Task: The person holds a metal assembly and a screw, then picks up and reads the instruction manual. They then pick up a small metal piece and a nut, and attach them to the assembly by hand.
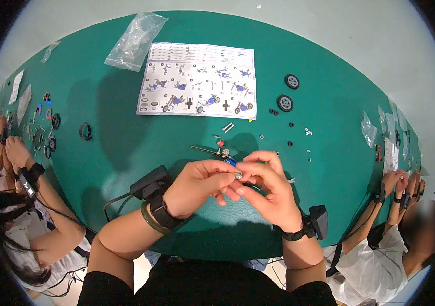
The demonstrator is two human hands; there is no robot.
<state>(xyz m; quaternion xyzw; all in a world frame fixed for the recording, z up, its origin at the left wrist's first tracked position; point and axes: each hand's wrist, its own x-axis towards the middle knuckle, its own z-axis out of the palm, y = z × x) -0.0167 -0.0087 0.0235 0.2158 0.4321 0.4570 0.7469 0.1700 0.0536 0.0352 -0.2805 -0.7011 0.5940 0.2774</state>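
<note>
My left hand (202, 183) pinches a small metal piece (238, 175) between thumb and forefinger. My right hand (266, 188) meets it from the other side, its fingers bent close around the same spot; whether it grips anything is hidden. Just behind the fingers lies a partly built model with a blue part (231, 160), a long dark strip (204, 149) and a red piece (220, 144). Silver cylinders (227, 127) rest beyond it. Farther back is the printed instruction sheet (197, 81) with pictures of a motorcycle.
Two wheels (285, 103) and small black rings (290, 143) lie at the right. A plastic bag (136, 41) sits behind the sheet. A black ring (85, 131) is on the left. Other people's hands (18, 153) work at both sides of the green table (330, 102).
</note>
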